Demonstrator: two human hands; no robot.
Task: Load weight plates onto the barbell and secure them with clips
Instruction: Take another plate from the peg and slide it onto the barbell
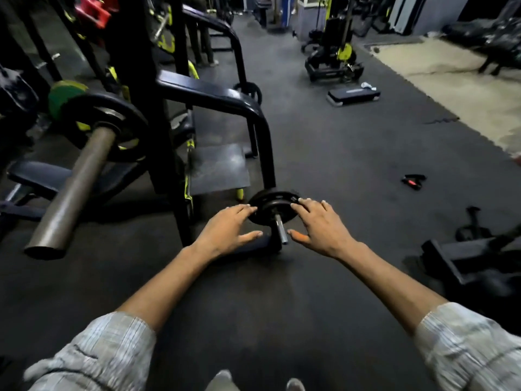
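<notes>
A small black weight plate (272, 206) sits on a short steel storage peg (281, 228) low at the foot of the rack. My left hand (225, 230) and my right hand (318, 224) flank the plate with fingers spread; the fingertips of each touch its rim, thumbs apart below. The barbell sleeve (73, 187) juts toward me at the left, bare along its near length. A black plate (107, 125) and a green plate (63, 98) sit further in on it. A black and red clip-like thing (413, 182) lies on the floor to the right.
The black rack frame (214, 94) stands right behind the peg, with a bench (39, 176) under the bar. A step platform (353, 95) and a machine (334, 63) stand further back. Dark equipment (465, 258) sits on the floor at right.
</notes>
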